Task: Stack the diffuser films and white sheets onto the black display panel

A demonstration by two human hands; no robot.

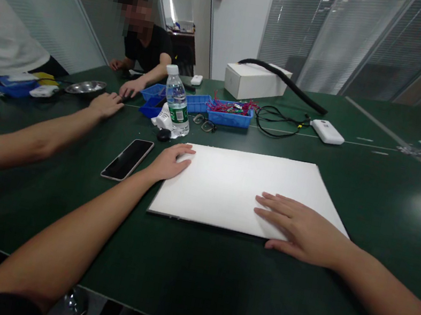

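A flat white board (226,182), or a stack of white sheets on a dark base, lies on the green table (190,273) in front of me. At its left edge rests my left hand (171,163), fingers stretched over the upper left corner. My right hand (299,227) lies flat near the lower right part, fingers spread on the white surface and thumb at the front edge. Neither hand holds anything. Just left of my left hand is a smartphone (127,160) with a dark screen.
Beyond the board stand a water bottle (177,102), glasses (204,123), a blue tray (229,117) of red wires, a white box (254,81) with a black tube, and a white device (327,132). A co-worker's arm (44,131) reaches in from the left; another person (146,48) sits opposite.
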